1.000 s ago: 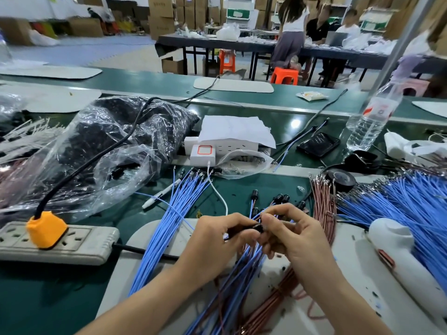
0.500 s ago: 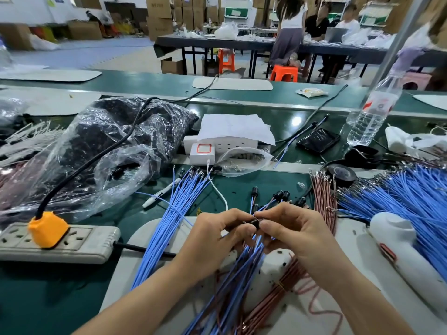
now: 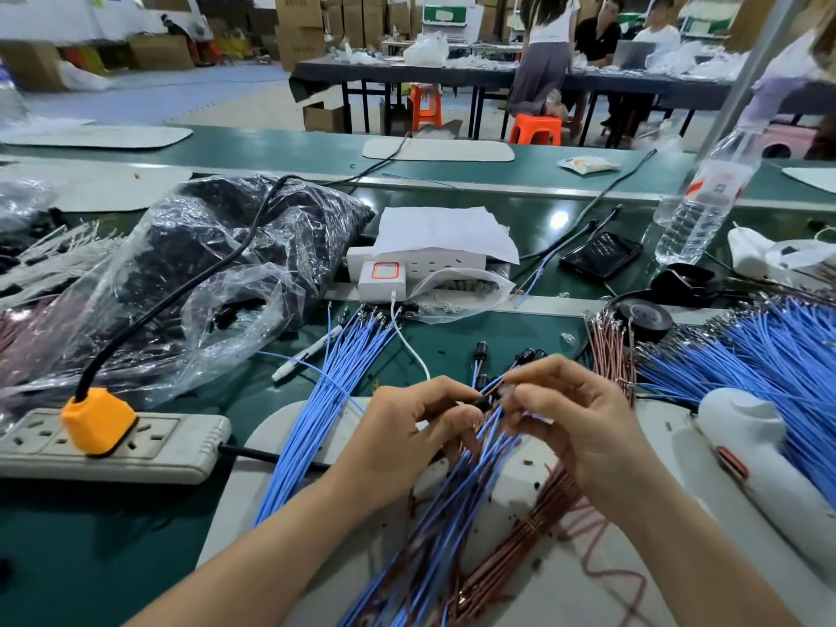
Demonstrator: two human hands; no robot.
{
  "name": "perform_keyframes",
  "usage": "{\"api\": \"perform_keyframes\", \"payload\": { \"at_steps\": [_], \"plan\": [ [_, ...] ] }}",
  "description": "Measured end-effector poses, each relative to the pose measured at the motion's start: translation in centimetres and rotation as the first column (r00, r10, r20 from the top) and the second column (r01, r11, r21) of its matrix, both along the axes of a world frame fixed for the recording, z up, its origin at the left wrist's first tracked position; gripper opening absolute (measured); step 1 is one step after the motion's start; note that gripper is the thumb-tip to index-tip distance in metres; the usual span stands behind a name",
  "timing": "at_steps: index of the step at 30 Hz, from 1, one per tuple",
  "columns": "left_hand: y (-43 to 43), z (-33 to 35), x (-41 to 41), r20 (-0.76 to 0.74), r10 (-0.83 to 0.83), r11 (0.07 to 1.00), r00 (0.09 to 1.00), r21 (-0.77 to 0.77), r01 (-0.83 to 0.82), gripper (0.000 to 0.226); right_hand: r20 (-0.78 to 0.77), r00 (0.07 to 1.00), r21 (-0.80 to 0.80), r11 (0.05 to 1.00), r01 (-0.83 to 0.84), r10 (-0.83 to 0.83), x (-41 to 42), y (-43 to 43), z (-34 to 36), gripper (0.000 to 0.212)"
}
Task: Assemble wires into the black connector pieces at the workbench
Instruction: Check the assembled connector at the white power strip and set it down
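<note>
Black connector (image 3: 482,403): our left hand (image 3: 407,438) is pinching it, half hiding it.
Right hand (image 3: 577,427): pinching blue wire (image 3: 494,385), tip blurring.

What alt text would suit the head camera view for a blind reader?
Two bare hands meet over a green workbench: the left hand pinches a small black connector while the right hand pinches a wire at it, above loose blue and brown wires. A grey power strip with an orange plug lies left, a water bottle stands far right.

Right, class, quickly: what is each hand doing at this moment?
Left hand: pinching a black connector.
Right hand: pinching a wire at that connector.
</note>
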State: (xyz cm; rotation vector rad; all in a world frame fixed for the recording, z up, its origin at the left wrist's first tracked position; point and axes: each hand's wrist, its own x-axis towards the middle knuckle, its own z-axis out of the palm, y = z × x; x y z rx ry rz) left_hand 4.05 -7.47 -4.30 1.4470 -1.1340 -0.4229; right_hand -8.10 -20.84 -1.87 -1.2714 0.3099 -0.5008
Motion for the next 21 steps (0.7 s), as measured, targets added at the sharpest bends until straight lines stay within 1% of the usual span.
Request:
{"api": "perform_keyframes", "payload": {
  "at_steps": [3, 5, 8, 10, 14, 19, 21],
  "plan": [
    [0.1, 0.2, -0.2, 0.013, 0.027, 0.999, 1.0, -0.048, -0.026, 0.01, 0.082, 0.993, 0.021, 0.996, 0.086, -0.087, -0.3, -0.4, 0.5, 0.011],
    [0.1, 0.4, -0.5, -0.002, 0.021, 0.998, 1.0, -0.067, -0.021, 0.013, 0.117, 0.99, -0.015, 0.996, 0.084, -0.082, -0.4, -0.1, 0.8, 0.01],
    [0.2, 0.5, -0.6, 0.037, 0.019, 0.997, 0.999, -0.078, -0.016, 0.026, 0.14, 0.989, -0.082, 0.995, 0.064, -0.052, -0.4, 0.8, 1.0, 0.014],
    [0.3, 0.8, -0.7, 0.05, 0.026, 0.996, 0.998, -0.089, -0.021, 0.027, 0.144, 0.988, -0.117, 0.99, 0.074, -0.057, -0.5, 1.3, 1.1, 0.017],
    [0.3, 1.0, -0.9, 0.119, 0.049, 0.994, 0.992, -0.104, -0.036, 0.021, 0.121, 0.989, -0.198, 0.974, 0.108, -0.085, -0.5, 1.9, 1.3, 0.014],
    [0.2, 1.0, -0.8, 0.198, 0.097, 0.992, 0.975, -0.101, -0.078, 0.032, 0.088, 0.995, -0.158, 0.985, 0.065, -0.052, -0.5, 2.1, 1.3, 0.014],
    [0.2, 0.8, -0.7, 0.213, 0.109, 0.992, 0.971, -0.079, -0.094, 0.029, 0.068, 0.994, -0.233, 0.968, 0.094, -0.08, -0.4, 1.9, 1.0, 0.009]
  ]
}}
